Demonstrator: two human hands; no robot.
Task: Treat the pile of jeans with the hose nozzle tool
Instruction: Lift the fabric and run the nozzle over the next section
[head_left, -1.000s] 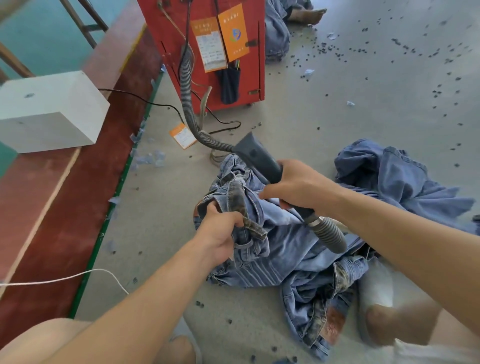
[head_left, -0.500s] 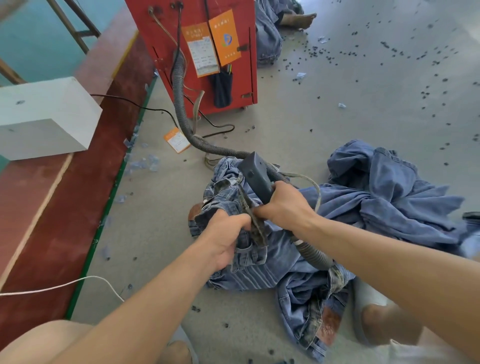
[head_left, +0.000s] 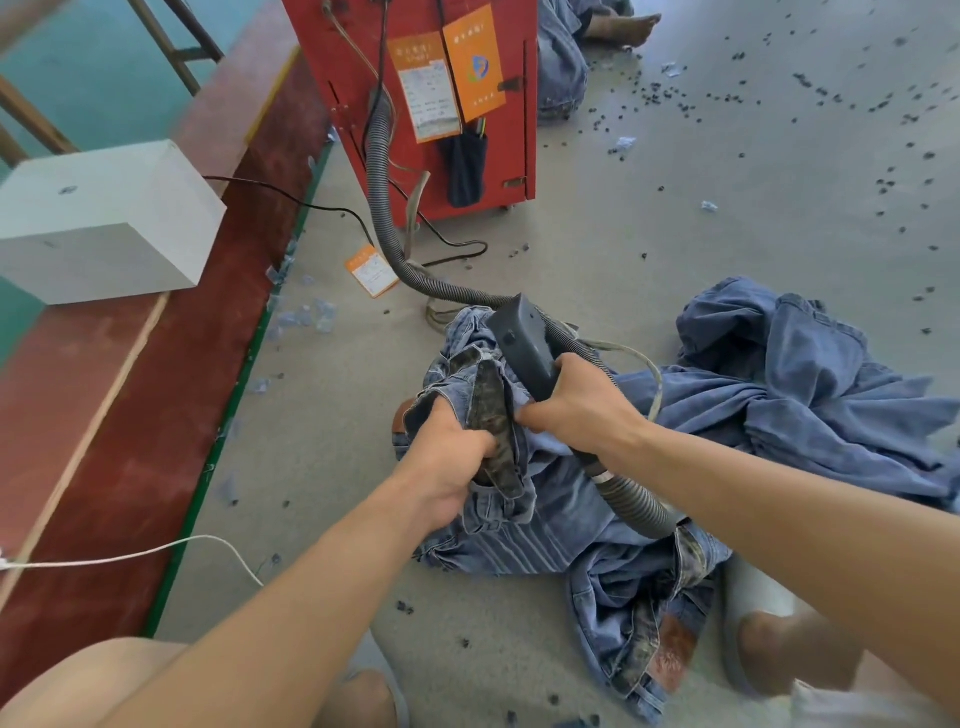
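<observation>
A pile of blue jeans lies on the grey floor in front of me. My left hand grips a bunched, dark-stained waistband at the pile's top. My right hand holds the dark grey hose nozzle tool, whose flat head points up and away, just right of the waistband. Its fingertips also touch the denim. A ribbed grey hose leaves the handle under my right wrist and loops back to the red machine.
The red machine cabinet stands behind the pile, with the hose and black cables on the floor. More jeans lie at the right. A white box sits on a red platform at the left. My sandalled feet flank the pile; another person's foot is far back.
My right hand has brought the nozzle down and left, close against the waistband that my left hand keeps holding. The hose has settled lower over the pile.
</observation>
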